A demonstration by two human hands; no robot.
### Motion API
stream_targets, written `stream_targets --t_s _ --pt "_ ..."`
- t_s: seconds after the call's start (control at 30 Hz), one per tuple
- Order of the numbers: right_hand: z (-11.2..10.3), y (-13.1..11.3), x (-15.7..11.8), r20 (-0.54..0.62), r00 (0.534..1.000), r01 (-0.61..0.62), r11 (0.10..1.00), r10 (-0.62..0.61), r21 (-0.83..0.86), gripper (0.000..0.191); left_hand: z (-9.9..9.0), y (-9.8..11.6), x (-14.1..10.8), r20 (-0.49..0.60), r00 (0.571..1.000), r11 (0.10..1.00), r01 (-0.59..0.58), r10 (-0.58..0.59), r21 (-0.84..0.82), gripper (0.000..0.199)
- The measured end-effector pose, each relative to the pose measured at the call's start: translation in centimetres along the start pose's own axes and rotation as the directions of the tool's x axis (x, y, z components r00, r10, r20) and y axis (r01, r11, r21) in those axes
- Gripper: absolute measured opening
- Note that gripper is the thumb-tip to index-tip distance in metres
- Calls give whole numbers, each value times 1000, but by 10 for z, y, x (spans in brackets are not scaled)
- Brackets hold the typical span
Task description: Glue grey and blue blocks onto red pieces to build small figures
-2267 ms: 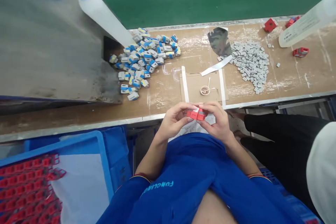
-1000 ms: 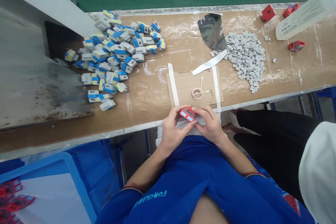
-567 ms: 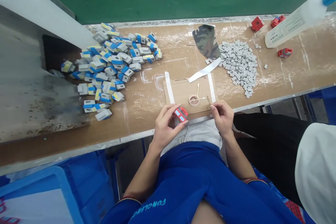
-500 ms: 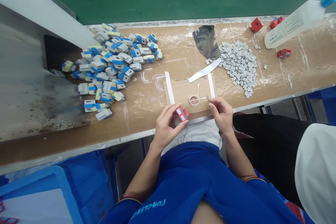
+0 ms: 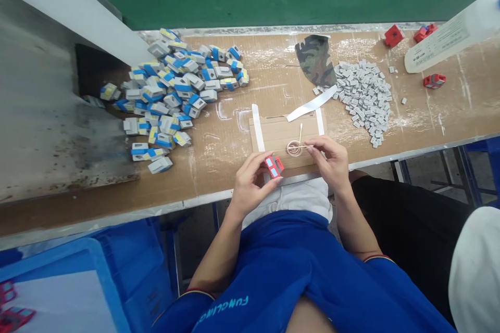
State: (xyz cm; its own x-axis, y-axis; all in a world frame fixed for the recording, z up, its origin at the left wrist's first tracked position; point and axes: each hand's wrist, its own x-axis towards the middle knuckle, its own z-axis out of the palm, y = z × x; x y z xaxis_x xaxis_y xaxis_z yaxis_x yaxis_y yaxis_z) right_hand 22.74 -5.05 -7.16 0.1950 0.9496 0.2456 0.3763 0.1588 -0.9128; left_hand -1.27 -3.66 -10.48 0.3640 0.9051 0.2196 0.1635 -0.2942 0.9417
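Observation:
My left hand [image 5: 250, 179] grips a small red toy car [image 5: 274, 165] with light-blue windows and a grey part, held over the near edge of the cardboard pad. The fingers of my right hand [image 5: 330, 158] are pinched on a cotton swab [image 5: 307, 146], whose far end reaches into a small round dish [image 5: 294, 148]. A second swab [image 5: 300, 132] leans out of the same dish toward the back. The dish stands on the cardboard pad [image 5: 279, 127], which white tape strips hold at its sides. What fills the dish is too small to make out.
Many grey, blue and yellow toy blocks [image 5: 175, 88] lie heaped at left. Small grey pieces [image 5: 365, 93] form a pile at right beside a camouflage cloth [image 5: 316, 60]. A clear bottle [image 5: 445, 39] and red toy cars [image 5: 434, 81] are farther right. Someone's dark-clothed leg [image 5: 406, 229] is close by.
My right hand has moved slightly left and taken hold of the end of the cotton swab in the dish. My left hand still holds the red toy car. The view has shifted slightly.

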Motion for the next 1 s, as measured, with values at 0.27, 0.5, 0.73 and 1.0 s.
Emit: stream_targets --t_s 0.27,0.5,0.73,1.0 --pt "2 -6 6 1 1000 -29 999 29 17 9 0 2 2 4 1000 999 12 -12 -37 49" --pt "6 -5 6 -8 998 -55 998 55 9 23 0 2 2 1 1000 1000 15 -15 7 49" --pt "9 -6 7 -3 999 -39 999 39 28 33 0 1 1 -1 1000 999 28 -28 21 51" --pt "10 3 5 -78 993 -84 992 92 99 36 0 1 0 3 999 999 49 -49 17 51"
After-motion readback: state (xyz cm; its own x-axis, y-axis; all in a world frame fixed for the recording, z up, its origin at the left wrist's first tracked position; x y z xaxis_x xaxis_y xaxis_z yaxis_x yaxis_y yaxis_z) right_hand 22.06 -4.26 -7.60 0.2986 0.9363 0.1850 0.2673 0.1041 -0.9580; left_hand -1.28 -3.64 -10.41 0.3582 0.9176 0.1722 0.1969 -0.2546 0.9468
